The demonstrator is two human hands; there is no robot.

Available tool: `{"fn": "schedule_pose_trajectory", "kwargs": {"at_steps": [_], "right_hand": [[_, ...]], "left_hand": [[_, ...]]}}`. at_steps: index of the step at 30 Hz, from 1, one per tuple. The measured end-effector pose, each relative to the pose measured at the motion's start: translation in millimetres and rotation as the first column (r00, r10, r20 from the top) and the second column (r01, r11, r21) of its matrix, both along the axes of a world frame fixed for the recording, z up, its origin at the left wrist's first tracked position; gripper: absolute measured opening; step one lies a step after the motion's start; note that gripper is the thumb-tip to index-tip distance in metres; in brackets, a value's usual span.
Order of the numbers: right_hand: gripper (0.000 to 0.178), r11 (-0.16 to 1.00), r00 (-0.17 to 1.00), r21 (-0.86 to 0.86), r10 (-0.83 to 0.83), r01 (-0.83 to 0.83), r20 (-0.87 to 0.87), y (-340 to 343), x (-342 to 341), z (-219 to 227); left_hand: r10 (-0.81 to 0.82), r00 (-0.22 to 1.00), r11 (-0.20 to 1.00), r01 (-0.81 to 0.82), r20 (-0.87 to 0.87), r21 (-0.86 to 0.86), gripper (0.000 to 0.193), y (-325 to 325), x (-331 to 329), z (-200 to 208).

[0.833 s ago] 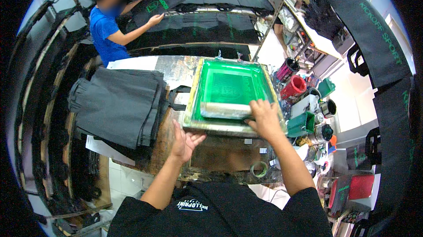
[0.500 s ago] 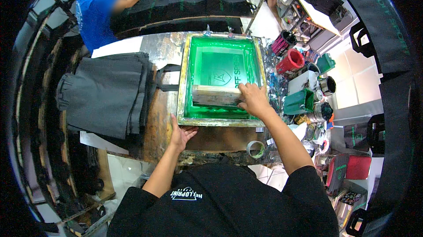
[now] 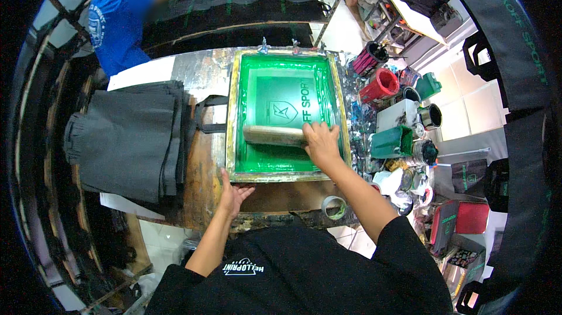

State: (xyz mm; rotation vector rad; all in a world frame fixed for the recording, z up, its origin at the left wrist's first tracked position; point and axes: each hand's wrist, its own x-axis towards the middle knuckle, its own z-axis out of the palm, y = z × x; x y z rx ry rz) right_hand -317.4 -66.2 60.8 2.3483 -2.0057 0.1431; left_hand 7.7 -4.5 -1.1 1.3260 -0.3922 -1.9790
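Note:
A screen-printing frame (image 3: pixel 230 117) with yellowish wooden edges lies on the worktable, its mesh (image 3: pixel 263 89) coated in wet green ink. A dark emblem and lettering show through the mesh. My right hand (image 3: pixel 322 144) is closed round the right end of a wooden squeegee (image 3: pixel 272 134), which stands crosswise on the near half of the mesh. By the frame's near left corner is my left hand (image 3: pixel 234 198), open, its thumb along the corner and its fingers stretched under the near edge. A black bag handle (image 3: pixel 209 116) sticks out from the frame's left side.
Stacked dark grey fabric bags (image 3: pixel 126 139) lie on the left of the table (image 3: pixel 202 189). A tape roll (image 3: pixel 334 207) is near the front edge. Ink pots, including a red bucket (image 3: pixel 380 85) and a green container (image 3: pixel 391 142), crowd the right. A person in blue (image 3: pixel 117 25) stands far left.
The squeegee has tilted, showing less of its broad face, and more of the dark design is visible. My right hand still grips it. The whole view has shifted slightly.

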Motion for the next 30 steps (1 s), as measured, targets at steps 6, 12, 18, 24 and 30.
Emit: {"fn": "schedule_pose_trajectory", "kwargs": {"at_steps": [6,12,18,24,30], "right_hand": [[0.064,0.997,0.997,-0.060,-0.045,0.041,-0.068,-91.9,-27.3,-21.2],[0.070,0.999,0.997,-0.031,-0.023,0.021,-0.078,-185.9,-44.8,-31.1],[0.071,0.998,0.996,-0.069,-0.022,0.016,-0.088,-262.5,-65.6,-45.7],[0.071,0.991,0.999,0.130,0.010,-0.004,-0.049,-298.7,-78.7,-34.6],[0.065,0.997,0.998,-0.073,0.036,-0.040,-0.050,-288.3,-74.9,-31.0]], "left_hand": [[-0.048,0.998,0.999,0.047,-0.040,-0.018,0.120,-3.4,2.1,7.6],[0.023,0.998,0.999,-0.025,0.052,0.041,0.116,-4.5,-6.7,26.9],[0.026,0.997,0.995,-0.033,0.076,0.091,0.115,-5.1,-6.7,19.0],[0.024,0.990,0.981,-0.050,0.137,0.190,0.119,-12.7,-3.2,-4.7],[-0.732,0.471,0.669,0.631,0.492,0.392,0.098,-46.3,45.4,14.4]]}}
